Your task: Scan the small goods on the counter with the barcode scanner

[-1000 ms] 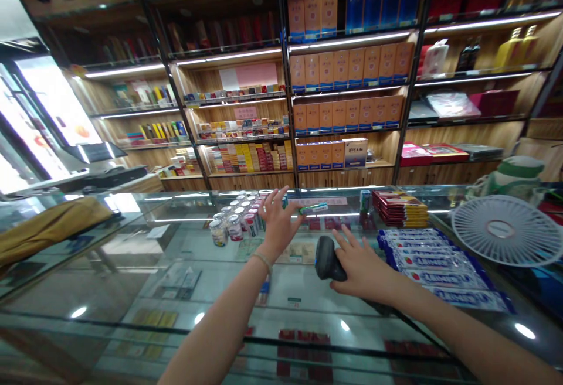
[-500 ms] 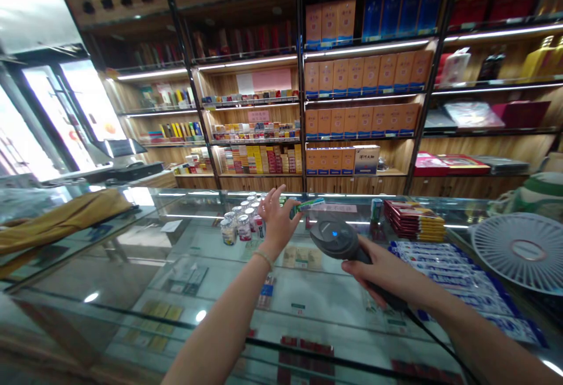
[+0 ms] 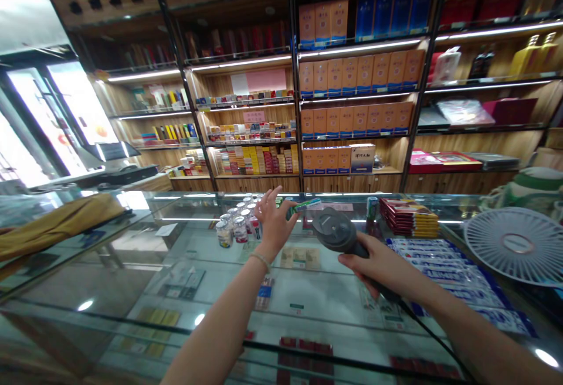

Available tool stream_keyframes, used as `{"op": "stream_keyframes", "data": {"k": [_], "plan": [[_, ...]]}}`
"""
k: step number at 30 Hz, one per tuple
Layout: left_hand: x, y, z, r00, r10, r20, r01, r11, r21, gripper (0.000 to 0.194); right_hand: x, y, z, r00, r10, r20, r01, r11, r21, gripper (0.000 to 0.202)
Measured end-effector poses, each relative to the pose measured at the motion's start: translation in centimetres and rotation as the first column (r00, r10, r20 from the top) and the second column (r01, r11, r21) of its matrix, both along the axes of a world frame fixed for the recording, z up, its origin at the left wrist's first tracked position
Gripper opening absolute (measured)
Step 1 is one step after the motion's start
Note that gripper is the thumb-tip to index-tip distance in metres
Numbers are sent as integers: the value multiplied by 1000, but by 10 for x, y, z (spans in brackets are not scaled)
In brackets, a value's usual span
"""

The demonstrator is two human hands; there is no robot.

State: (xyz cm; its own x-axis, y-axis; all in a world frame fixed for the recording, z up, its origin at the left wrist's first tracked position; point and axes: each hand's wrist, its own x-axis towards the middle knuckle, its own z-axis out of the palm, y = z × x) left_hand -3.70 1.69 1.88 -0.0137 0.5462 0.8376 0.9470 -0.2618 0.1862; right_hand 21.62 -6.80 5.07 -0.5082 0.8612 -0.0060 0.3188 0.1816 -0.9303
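My left hand pinches a slim green-and-white packet between thumb and index finger, the other fingers raised. Its exact kind is too small to read. My right hand is wrapped round the handle of a dark grey barcode scanner, whose head points toward the packet, with a small gap seen between them. A black cable trails from the scanner's handle. Just left of my left hand, several small lidded jars stand on the glass counter.
Blue-and-white packs lie in a row at the right, before stacked red-and-yellow packets and a small can. A white fan stands far right. Yellow-brown cloth lies at left. Behind, shelves hold orange boxes.
The view has turned slightly right. The blue light on top of the scanner no longer shows. Both hands keep their grips, with the scanner's head still near the packet.
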Motion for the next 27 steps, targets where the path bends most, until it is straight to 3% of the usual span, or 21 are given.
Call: {"op": "stream_keyframes", "data": {"k": [3,6,8,11,14,18,27], "plan": [[1,0,0,1000,-7,-10,7,1000,5,14,1,6,-1,997,-30,69,25,997,72,45],[1,1,0,1000,-11,-22,11,1000,2,14,0,14,-5,987,-90,133,53,965,258,41],[1,1,-1,1000,-10,-24,10,1000,1,15,0,20,-12,976,-134,170,48,899,435,43],[1,2,-1,1000,-10,-29,10,1000,2,14,-2,27,-24,936,-250,247,26,751,660,50],[1,2,0,999,-10,-35,10,1000,-3,14,-6,26,-33,849,-398,347,-1,655,756,46],[2,1,0,999,-22,-50,22,1000,-2,15,-12,21,-39,777,-421,468,-87,664,743,42],[2,3,-1,997,-48,-62,49,999,21,13,-18,21,-50,744,-347,571,-171,727,665,45]]}}
